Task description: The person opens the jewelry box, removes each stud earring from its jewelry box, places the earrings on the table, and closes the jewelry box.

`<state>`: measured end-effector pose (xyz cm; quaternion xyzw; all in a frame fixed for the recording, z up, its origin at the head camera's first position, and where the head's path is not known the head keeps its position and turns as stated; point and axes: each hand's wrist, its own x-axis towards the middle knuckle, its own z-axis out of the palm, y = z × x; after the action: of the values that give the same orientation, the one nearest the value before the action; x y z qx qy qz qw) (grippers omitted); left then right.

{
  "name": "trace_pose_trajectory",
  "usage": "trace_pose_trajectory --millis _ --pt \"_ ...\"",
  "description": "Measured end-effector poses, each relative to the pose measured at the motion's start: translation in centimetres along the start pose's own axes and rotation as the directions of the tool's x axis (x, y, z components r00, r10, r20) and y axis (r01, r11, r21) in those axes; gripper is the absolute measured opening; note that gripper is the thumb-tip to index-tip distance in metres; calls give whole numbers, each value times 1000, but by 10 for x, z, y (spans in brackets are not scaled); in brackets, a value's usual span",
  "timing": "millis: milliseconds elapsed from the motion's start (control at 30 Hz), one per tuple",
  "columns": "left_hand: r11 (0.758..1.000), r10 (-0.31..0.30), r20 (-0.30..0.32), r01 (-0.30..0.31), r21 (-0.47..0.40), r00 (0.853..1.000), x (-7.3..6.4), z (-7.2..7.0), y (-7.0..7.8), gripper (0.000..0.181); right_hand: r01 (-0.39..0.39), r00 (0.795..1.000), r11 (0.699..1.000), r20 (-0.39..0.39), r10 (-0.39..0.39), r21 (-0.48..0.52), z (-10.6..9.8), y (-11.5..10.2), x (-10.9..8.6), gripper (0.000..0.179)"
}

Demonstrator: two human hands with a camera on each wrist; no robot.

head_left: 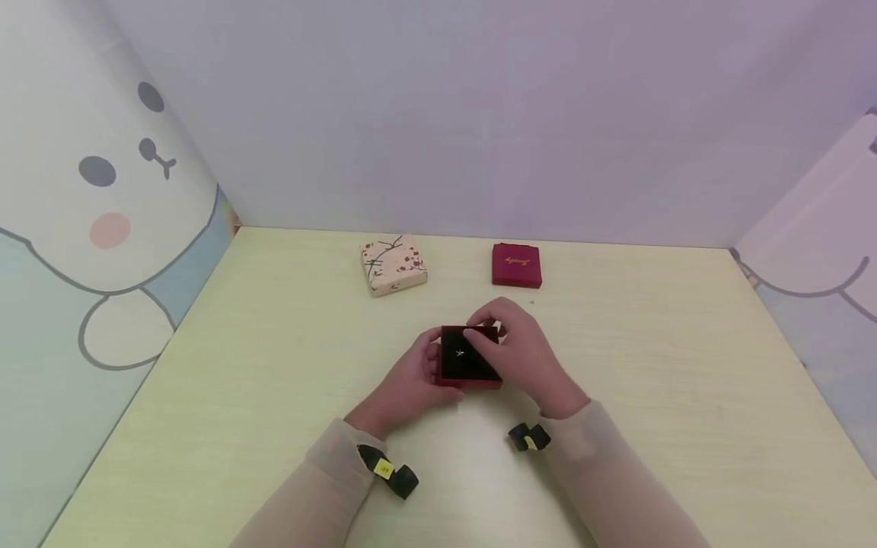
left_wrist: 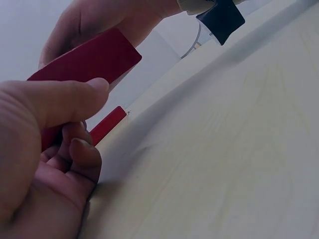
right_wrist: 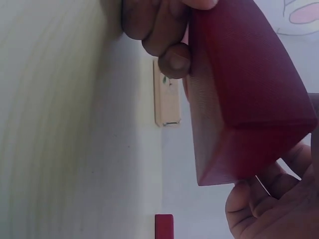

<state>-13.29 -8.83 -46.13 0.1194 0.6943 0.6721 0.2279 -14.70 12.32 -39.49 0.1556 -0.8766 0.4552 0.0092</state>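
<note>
A small red jewelry box [head_left: 471, 383] stands without its lid, showing a black padded insert [head_left: 473, 367] with a tiny silver star-shaped piece [head_left: 460, 353] on it. My left hand [head_left: 419, 374] grips the box from its left, thumb along the near side and fingers curled beneath, as the left wrist view shows. The right hand [head_left: 522, 352] reaches over the far right corner. Its thumb lies across the insert and its index finger bends behind the far edge, pinching there. In the right wrist view, the box [right_wrist: 254, 69] is raised above the table and tilted.
Behind the box lies a dark red lid [head_left: 517, 266] with gold lettering. Near it on the table is another tiny star-shaped piece [head_left: 531, 302]. A cream box [head_left: 393, 265] with a blossom-branch print sits at the back left. A pale curtain [head_left: 479, 114] rises behind the table.
</note>
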Motion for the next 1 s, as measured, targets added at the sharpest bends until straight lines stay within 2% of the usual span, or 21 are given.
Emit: trace_pose_trajectory --millis 333,533,767,1000 --pt "1000 -7 11 7 7 1000 -2 0 1 102 27 999 999 42 -28 24 8 4 -2 10" --pt "1000 -6 11 6 2 1000 -2 0 2 101 14 998 999 64 -16 34 8 5 -3 11" --pt "1000 -14 6 14 25 1000 -2 -1 3 100 16 994 1000 109 -16 1 11 11 -1 14" --pt "1000 -23 14 23 10 1000 -1 -1 3 100 2 988 1000 158 0 -14 7 10 -1 20"
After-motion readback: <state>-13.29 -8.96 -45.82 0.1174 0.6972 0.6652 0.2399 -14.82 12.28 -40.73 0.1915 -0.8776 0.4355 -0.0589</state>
